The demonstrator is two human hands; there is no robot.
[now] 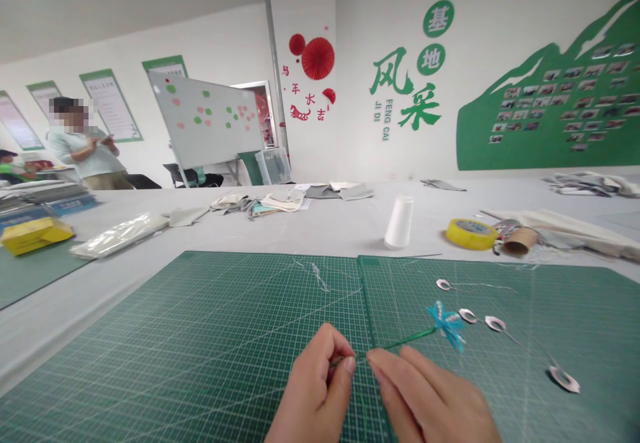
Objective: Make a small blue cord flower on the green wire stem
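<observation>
Closest in, the green stem [411,339] is pinched by the left hand [316,393] and the right hand [435,396], fingertips closed on it, over the left edge of the right-hand cutting mat [510,336]. It could be kinked if those grips are twisted unevenly. Out at the stem's tip, the blue flower [448,327] is held, and could be snagged by the wired rings [564,379] alongside. Past the mat's far edge, a white cone [400,223] and yellow tape [470,234] are seen.
</observation>
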